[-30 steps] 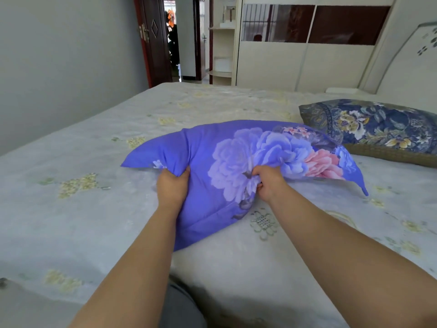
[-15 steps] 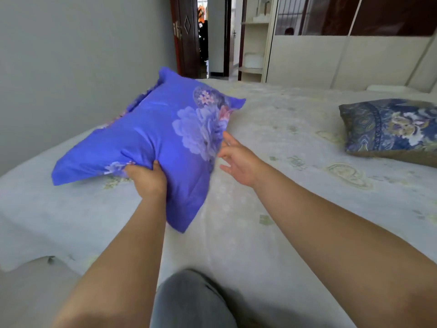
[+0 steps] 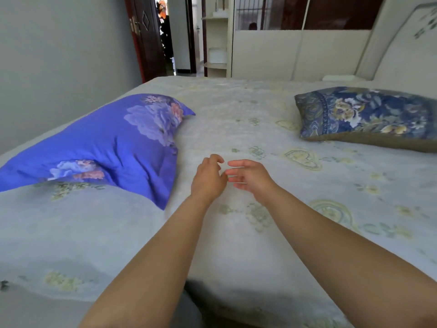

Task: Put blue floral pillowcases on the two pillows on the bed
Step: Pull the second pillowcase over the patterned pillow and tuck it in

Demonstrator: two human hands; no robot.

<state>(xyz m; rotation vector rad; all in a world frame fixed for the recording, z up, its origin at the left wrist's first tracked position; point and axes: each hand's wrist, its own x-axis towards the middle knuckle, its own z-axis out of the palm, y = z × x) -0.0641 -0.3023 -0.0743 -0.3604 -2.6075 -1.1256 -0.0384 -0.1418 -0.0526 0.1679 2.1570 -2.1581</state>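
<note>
Left hand (image 3: 208, 178) and right hand (image 3: 250, 176) side by side over bed (image 3: 236, 245), fingers loosely curled, released, grasping nothing. Blue pillow (image 3: 113, 145), inside floral pillowcase, flat on bed, left of hands, near bed's left edge. Dark patterned pillow (image 3: 364, 114) on bed farther right, by headboard (image 3: 402, 46). Beyond bed: wardrobe (image 3: 295, 50), open door (image 3: 146, 39).

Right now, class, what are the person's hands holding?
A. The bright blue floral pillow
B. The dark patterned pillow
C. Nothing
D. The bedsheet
C: the left hand and right hand hover empty over the bed, apart from the bright blue floral pillow.
</note>
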